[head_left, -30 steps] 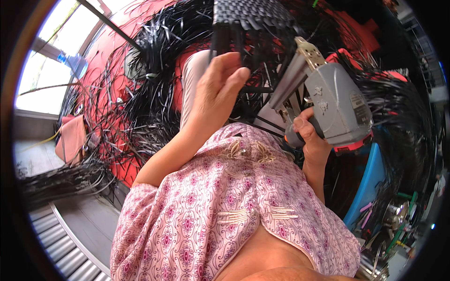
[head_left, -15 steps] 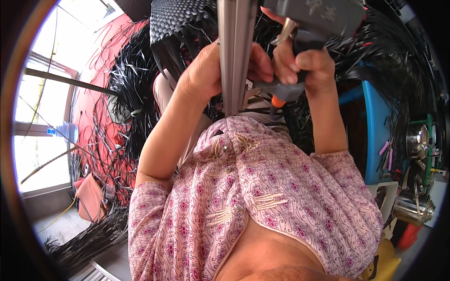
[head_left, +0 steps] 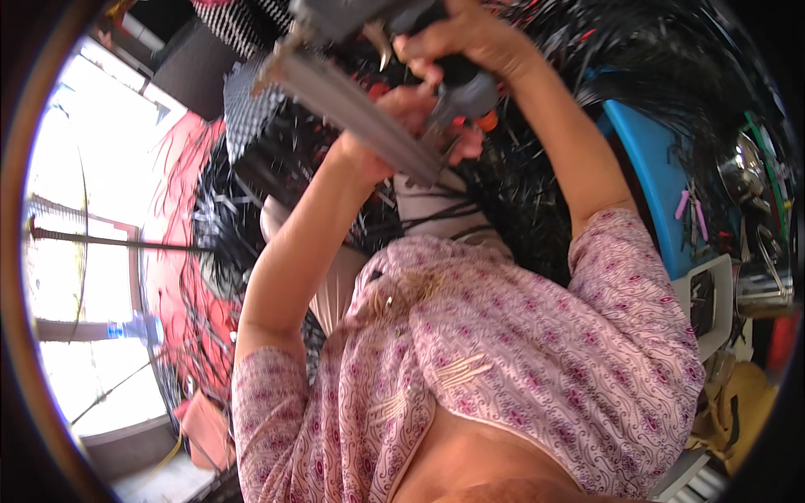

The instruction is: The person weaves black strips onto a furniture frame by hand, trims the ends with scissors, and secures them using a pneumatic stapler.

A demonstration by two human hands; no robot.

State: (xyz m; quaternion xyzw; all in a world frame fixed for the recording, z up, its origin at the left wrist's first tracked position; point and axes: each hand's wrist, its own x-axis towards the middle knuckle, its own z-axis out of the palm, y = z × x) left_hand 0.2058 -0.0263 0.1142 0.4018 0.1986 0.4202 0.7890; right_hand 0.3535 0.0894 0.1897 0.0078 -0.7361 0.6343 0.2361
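Note:
A grey air staple gun [head_left: 360, 109] is tilted above my lap, its long straight magazine slanting down toward me. My right hand [head_left: 482, 42] grips its black handle, with fingers near the metal trigger. Around the magazine's lower half is my left hand [head_left: 409, 105], its fingers showing on both sides and blurred by motion. An orange fitting [head_left: 487, 121] shows at the handle's lower end. Beyond my left knee stands a panel woven of dark strips [head_left: 251, 109], with loose strip ends hanging from it.
Black strips [head_left: 654, 50] lie in heaps ahead and around my legs. To the right are a blue tray [head_left: 641, 159] holding pink-handled cutters [head_left: 692, 210], a white bin [head_left: 715, 306] and a shiny pot [head_left: 763, 285]. A pink bag [head_left: 208, 427] lies at left.
The staple gun has swung from upright to a slant, its top moving left. My right hand has moved up and left with it, and the whole view has turned.

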